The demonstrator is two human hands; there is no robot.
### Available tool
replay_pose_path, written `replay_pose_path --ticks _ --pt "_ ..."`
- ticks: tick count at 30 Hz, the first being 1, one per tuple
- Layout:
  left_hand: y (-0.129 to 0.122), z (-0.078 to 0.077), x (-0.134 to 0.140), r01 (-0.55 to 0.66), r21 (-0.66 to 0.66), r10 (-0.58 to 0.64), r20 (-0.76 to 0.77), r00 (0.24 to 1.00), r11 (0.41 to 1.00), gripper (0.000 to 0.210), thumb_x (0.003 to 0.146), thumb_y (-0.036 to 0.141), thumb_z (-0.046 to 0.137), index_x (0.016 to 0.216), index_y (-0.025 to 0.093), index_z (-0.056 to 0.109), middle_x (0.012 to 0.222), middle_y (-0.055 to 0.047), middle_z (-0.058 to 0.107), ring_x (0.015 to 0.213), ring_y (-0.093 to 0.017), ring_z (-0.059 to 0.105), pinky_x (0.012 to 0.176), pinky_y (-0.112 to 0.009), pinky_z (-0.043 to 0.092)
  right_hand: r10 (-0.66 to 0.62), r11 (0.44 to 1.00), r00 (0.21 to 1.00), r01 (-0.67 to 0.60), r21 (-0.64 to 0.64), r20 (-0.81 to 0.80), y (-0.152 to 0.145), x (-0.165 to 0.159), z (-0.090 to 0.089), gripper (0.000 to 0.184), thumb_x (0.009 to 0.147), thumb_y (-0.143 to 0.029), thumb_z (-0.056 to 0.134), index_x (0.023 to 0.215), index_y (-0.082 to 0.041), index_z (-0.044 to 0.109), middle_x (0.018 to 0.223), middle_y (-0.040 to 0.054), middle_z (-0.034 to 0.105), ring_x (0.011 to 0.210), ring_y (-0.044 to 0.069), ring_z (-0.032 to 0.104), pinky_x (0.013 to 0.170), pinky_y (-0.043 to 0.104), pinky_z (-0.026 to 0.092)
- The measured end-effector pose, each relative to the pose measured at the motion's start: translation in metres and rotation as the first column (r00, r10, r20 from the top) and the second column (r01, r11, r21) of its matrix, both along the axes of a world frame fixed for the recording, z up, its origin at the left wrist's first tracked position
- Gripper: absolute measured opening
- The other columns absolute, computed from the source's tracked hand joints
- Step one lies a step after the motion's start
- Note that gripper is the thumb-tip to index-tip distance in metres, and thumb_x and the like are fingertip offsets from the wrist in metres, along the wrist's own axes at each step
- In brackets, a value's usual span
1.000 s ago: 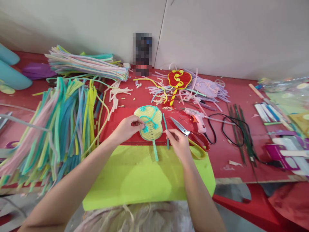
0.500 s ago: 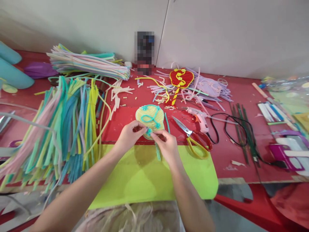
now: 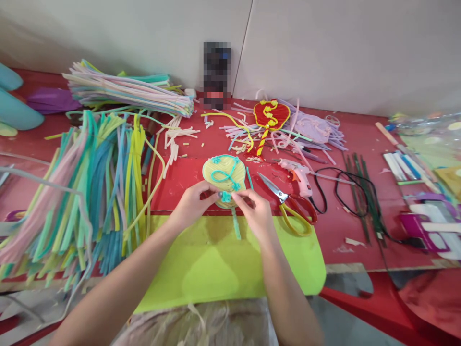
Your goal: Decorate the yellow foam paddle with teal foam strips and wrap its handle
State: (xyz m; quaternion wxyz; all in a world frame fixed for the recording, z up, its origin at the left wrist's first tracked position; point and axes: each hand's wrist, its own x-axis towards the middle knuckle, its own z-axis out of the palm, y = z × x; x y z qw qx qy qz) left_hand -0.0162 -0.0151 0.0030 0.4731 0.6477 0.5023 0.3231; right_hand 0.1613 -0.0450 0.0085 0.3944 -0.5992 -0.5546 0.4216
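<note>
A yellow fan lies in the middle, its round part on a red board and its blue-green handle poking over the near edge of that board onto a lime green mat. The person's left hand has its thumb and finger pinched on the left side of a small blue-green flower, at the low part of the fan. The right hand pinches the flower's right side. Whether the flower touches the fan is hard to tell. A blue-green strip lies just beside the fan's right edge. Next come scissors, with points toward the fan and handles over the mat's edge, and a pink glue gun. On the left, a gap of red board sits between the fan and a big bunch of fuzzy sticks. Both arms have wide green room between them.
</note>
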Motion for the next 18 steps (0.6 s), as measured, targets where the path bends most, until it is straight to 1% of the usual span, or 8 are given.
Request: replay_pose_path --ticks 5,8,10,12,15,17,18 --pt "0.001 -0.001 -0.002 0.060 0.071 -0.057 -0.044 0.997 0.996 0.013 0.081 0.028 0.054 0.081 0.016 0.061 0.085 -0.003 0.063 0.080 -0.014 0.057 0.075 -0.027 0.045 0.064 0.993 0.986 -0.078 0.090 0.153 0.010 0.011 0.013 0.023 0.082 -0.042 0.056 0.081 -0.020 0.064 0.080 0.0023 0.064 0.072 0.015 0.056 0.071 0.027 0.042" --pt "0.002 -0.001 -0.004 0.067 0.099 -0.061 -0.062 0.996 0.993 0.012 0.081 0.027 0.054 0.081 0.017 0.061 0.085 -0.003 0.063 0.079 -0.014 0.057 0.074 -0.027 0.045 0.055 0.990 0.982 -0.077 0.115 0.183 0.015 0.016 0.016 0.023 0.083 -0.041 0.054 0.083 -0.020 0.064 0.082 0.0030 0.064 0.076 0.015 0.057 0.071 0.027 0.041" --pt "0.002 0.001 -0.005 0.054 0.115 -0.045 -0.075 0.996 0.992 0.012 0.081 0.027 0.054 0.081 0.017 0.061 0.085 -0.003 0.063 0.079 -0.013 0.057 0.073 -0.026 0.045 0.042 0.994 0.990 -0.055 0.099 0.133 0.017 0.020 0.016 0.024 0.083 -0.041 0.054 0.083 -0.020 0.064 0.082 0.0029 0.065 0.077 0.015 0.057 0.070 0.027 0.041" --pt "0.002 0.002 -0.007 0.024 0.129 -0.014 -0.083 0.996 0.991 0.012 0.081 0.028 0.055 0.080 0.018 0.061 0.083 -0.002 0.062 0.078 -0.013 0.057 0.072 -0.026 0.045 0.035 0.998 0.999 -0.036 0.045 0.028 0.017 0.022 0.016 0.025 0.083 -0.043 0.053 0.083 -0.020 0.064 0.080 0.0022 0.064 0.071 0.013 0.056 0.065 0.025 0.041" --pt "0.002 0.004 -0.008 -0.026 0.150 0.039 -0.085 0.996 0.988 0.014 0.081 0.030 0.054 0.081 0.018 0.061 0.081 -0.002 0.062 0.076 -0.013 0.057 0.071 -0.026 0.045 0.036 0.998 0.990 -0.042 -0.043 -0.133 0.015 0.023 0.015 0.027 0.083 -0.045 0.053 0.084 -0.020 0.063 0.077 0.0007 0.062 0.054 0.008 0.046 0.050 0.023 0.035" --pt "0.001 0.005 -0.008 -0.053 0.156 0.066 -0.084 0.994 0.986 0.014 0.082 0.030 0.054 0.081 0.018 0.061 0.081 -0.002 0.062 0.076 -0.013 0.057 0.070 -0.026 0.045 0.041 0.996 0.982 -0.055 -0.072 -0.186 0.012 0.021 0.015 0.028 0.083 -0.046 0.052 0.085 -0.020 0.063 0.076 0.0002 0.060 0.050 0.007 0.040 0.045 0.023 0.030" --pt "0.001 0.005 -0.007 -0.063 0.155 0.077 -0.082 0.994 0.986 0.013 0.081 0.030 0.054 0.081 0.018 0.061 0.080 -0.001 0.062 0.075 -0.013 0.057 0.070 -0.025 0.045 0.043 0.995 0.981 -0.059 -0.079 -0.190 0.012 0.021 0.015 0.029 0.083 -0.047 0.052 0.085 -0.020 0.063 0.075 0.0002 0.059 0.049 0.007 0.039 0.045 0.023 0.029"
